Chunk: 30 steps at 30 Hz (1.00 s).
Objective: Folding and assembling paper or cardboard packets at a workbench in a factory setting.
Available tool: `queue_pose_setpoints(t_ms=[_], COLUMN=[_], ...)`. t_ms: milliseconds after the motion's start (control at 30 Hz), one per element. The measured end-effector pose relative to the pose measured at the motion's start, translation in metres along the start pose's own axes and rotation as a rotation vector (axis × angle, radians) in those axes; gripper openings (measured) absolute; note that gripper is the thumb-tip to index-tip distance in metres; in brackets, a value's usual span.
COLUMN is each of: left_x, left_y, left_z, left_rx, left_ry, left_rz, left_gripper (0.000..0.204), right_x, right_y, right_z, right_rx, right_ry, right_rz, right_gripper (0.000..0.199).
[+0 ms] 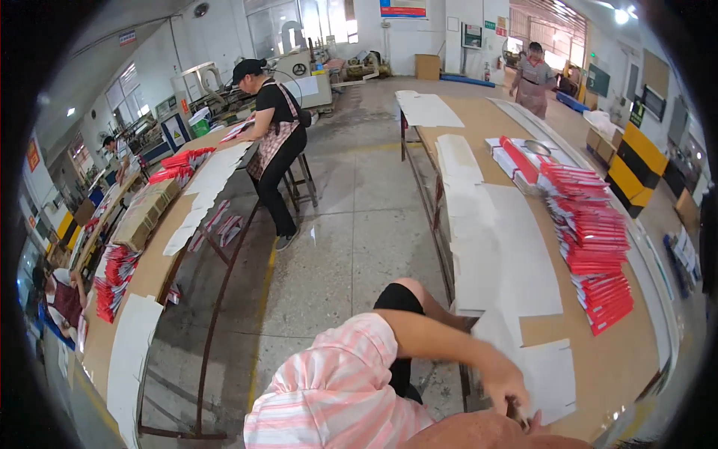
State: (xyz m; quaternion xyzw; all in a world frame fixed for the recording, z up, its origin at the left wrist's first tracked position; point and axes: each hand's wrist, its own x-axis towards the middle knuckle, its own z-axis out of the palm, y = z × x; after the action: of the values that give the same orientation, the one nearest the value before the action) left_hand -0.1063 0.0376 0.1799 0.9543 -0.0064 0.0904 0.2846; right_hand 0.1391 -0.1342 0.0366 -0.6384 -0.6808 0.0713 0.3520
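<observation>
My left hand [507, 385] reaches across from a pink-and-white striped sleeve [329, 382]. Its fingers are closed around a small dark thing [514, 408] that I cannot make out. Close to it, low in the picture, is my right hand [534, 423], with only a bit of finger showing and the rest hidden. Both hands are at the near edge of the right-hand table, beside a white sheet [550, 378] lying on its brown top [621, 367]. Farther along that table lies a long stack of red-and-white flat packets [594, 232], out of reach of both hands.
More white sheets [516, 247] cover the table's left edge. A shallow metal dish [536, 147] sits beyond the packets. Left across the aisle, a co-worker [277, 135] leans over another table [161, 254] with red packets [116, 280]. Another person [534, 78] stands at the back right.
</observation>
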Motion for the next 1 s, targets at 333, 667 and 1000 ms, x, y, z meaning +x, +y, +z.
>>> queue_pose_setpoints(t_ms=[333,667,1000], left_x=[0.022,0.103,0.121], left_y=[-0.106,-0.117,-0.038], left_z=[0.060,0.150,0.203], left_rx=[0.586,0.419,0.140], left_ry=[-0.109,0.135,0.663], left_rz=[-0.063,-0.352,-0.352], left_gripper=[0.015,0.023,0.025], right_x=[-0.078,-0.127,-0.070], right_y=[-0.039,0.025,0.048], right_z=[-0.103,-0.120,-0.058], right_rx=[-0.041,-0.151,-1.131], right_ry=[0.518,0.021,0.230], right_rz=[0.010,0.215,0.449], right_gripper=[0.019,0.029,0.052])
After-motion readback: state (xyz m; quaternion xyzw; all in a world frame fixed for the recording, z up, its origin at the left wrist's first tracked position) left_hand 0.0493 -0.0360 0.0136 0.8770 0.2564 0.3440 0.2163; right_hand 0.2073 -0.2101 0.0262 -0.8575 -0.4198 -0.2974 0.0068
